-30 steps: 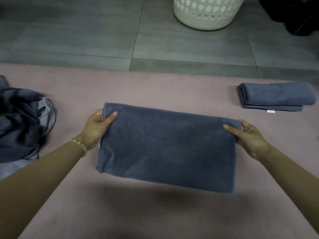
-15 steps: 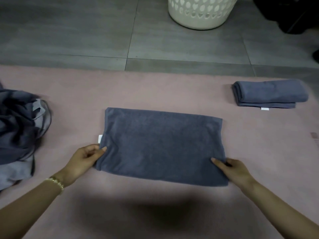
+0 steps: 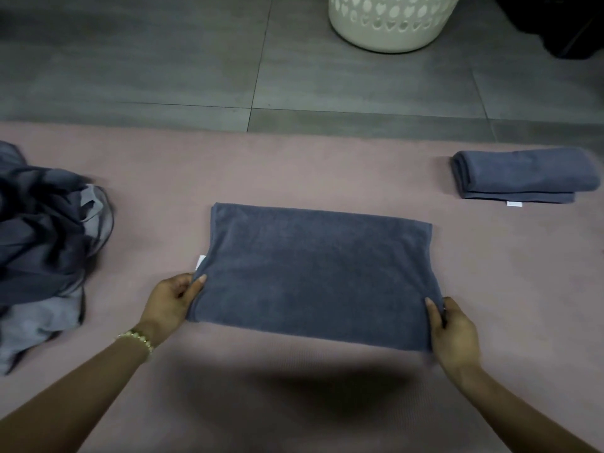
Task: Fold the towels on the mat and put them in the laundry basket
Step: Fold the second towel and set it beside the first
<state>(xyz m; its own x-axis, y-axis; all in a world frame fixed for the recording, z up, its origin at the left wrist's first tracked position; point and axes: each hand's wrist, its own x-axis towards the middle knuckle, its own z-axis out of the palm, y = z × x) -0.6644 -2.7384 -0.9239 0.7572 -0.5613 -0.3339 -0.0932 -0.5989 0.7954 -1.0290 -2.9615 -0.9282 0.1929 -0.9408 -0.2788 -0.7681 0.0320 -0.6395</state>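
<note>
**Grey towel flat on mat, both hands at its near corners**

Head view. Landmark: the grey towel, a folded rectangle lying flat on the pink mat, long side running left to right.

- Left hand: at the towel's near-left corner. The thumb lies on top of the cloth and the other fingers curl at the edge, pinching the corner. A beaded bracelet is on the wrist.
- Right hand: at the towel's near-right corner. The thumb is on top and the fingers wrap round the edge, gripping the corner.
- A white label sticks out from the towel's left edge, just beyond the left hand.
- Folded towel: beyond and to the right of the landmark, well apart from it, on the mat. It is a compact bundle with a small white tag at its near edge.
- Heap of loose towels: to the left of the landmark and apart from it. It is crumpled, in dark and paler grey.
- Laundry basket: far beyond the landmark, off the mat on the tiled floor. It is cream with heart-shaped holes, and its inside is out of frame.
- A dark object is to the right of the basket. I cannot tell what it is.
</note>
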